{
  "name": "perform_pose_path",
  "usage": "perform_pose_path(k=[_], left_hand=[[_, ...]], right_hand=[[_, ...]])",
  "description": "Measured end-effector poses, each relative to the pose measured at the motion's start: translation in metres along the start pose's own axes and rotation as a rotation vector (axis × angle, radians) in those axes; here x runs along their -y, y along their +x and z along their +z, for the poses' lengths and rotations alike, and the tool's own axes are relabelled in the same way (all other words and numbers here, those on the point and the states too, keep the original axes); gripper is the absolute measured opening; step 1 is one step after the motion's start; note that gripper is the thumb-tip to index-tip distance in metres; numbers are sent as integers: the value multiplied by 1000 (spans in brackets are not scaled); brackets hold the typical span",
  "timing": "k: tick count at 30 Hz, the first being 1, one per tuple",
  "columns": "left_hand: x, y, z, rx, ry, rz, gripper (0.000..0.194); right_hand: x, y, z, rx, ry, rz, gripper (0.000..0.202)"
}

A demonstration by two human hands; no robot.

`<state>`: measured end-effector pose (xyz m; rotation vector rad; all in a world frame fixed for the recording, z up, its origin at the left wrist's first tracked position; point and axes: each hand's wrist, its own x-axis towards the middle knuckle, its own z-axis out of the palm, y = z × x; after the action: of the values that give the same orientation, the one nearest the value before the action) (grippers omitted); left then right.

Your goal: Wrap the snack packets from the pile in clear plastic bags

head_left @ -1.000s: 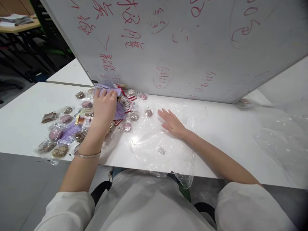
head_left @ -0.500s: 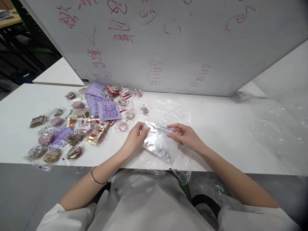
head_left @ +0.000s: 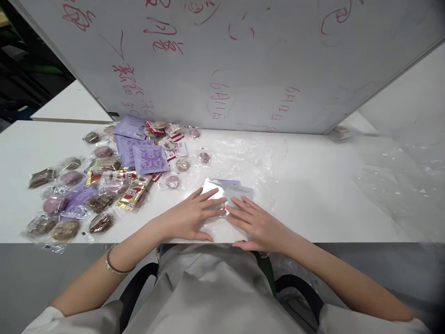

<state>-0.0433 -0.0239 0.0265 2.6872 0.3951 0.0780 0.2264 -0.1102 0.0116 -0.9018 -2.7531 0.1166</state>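
Silver pouch [head_left: 235,190] lies partly under the left grip [head_left: 189,216] and right grip [head_left: 260,227], both spread open.

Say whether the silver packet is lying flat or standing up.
Lying flat: the left hand and right hand rest spread across the silver packet.
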Motion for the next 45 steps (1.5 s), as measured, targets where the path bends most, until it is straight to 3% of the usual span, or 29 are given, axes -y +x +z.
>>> perform_pose_path(k=[6,12,16,19,22,27,28,31,36,39,41,43,45], left_hand=[[-7,-1,-2,68,-8,-63,72],[-5,-11,-17,186,-77,-81,73],[8,-16,-12,29,-56,-103,47],[14,-17,-4,-132,-96,-111,31],[10,-15,0,-200,-172,-165,32],[-11,-1,-7,-242,-330,-338,38],[-14,3,-9,-258,-355,-387,38],[-17,19,-12,-343,-414,-477,40],[-9,52,-15,-567,-492,-537,35],[0,73,-22,-733,-401,-598,34],[7,84,-27,-808,-353,-643,33],[16,92,-28,-780,-365,-701,34],[25,95,-26,-647,-425,-720,39]], right_hand=[[-6,1,-4,56,65,35,36],[-5,-24,-15,105,44,245,62],[-4,-40,-14,53,13,349,69],[-10,-43,-11,-19,-64,341,47],[-21,-43,-11,-98,-28,398,25],[-33,-49,-19,-174,361,507,12],[-34,-51,-21,-167,407,525,17],[-39,-53,-25,-184,410,578,60],[-57,-39,-23,-344,391,575,41],[-71,-21,-22,-429,450,719,31],[-79,-9,-23,-454,499,846,38],[-85,-1,-24,-384,608,944,50],[-89,2,-26,-243,758,1006,57]])
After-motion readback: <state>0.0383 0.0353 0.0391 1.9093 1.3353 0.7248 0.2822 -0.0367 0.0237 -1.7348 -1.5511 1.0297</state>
